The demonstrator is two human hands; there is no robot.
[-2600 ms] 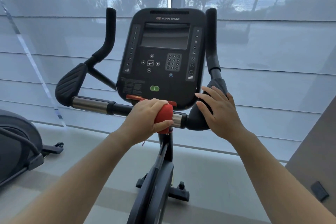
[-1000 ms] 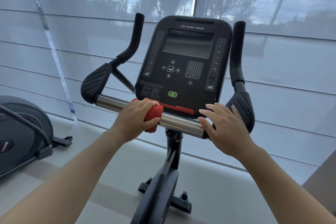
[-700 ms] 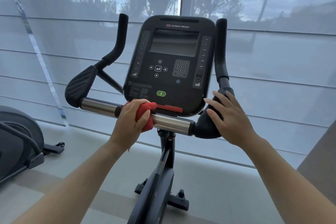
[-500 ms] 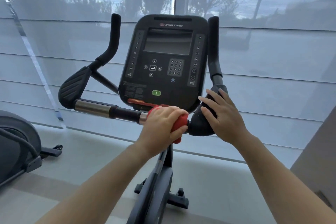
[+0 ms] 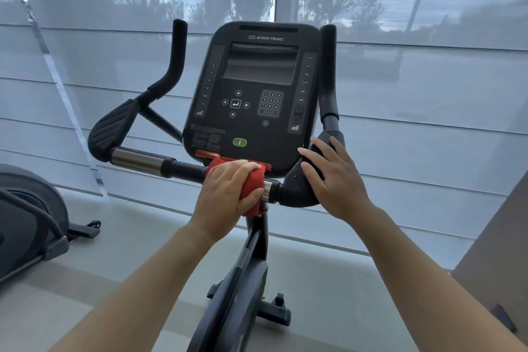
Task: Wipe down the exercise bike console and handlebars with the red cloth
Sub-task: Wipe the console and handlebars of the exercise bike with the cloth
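Pale translucent blinds (image 5: 428,94) cover the tall windows, with tree shapes showing through, and a light floor (image 5: 120,254) runs beneath them. In front stands the exercise bike. The red cloth (image 5: 252,187) is wrapped over the horizontal handlebar (image 5: 183,170), a little right of its middle and just under the console's lower edge. The left hand (image 5: 225,194) curls its fingers over the top of the cloth and grips cloth and bar together; red fabric shows past the knuckles and below the palm. Just right of the cloth come a short chrome band and then the black right pad (image 5: 294,188), where the right hand (image 5: 334,180) rests with fingers straight and spread. Above, the console (image 5: 257,123) tilts toward the camera with a dark screen, a keypad and a green button. Farther left are a chrome sleeve (image 5: 137,160) and the ribbed left pad (image 5: 111,126). Two black upright grips flank the console. Another machine (image 5: 25,223) sits at the left edge.
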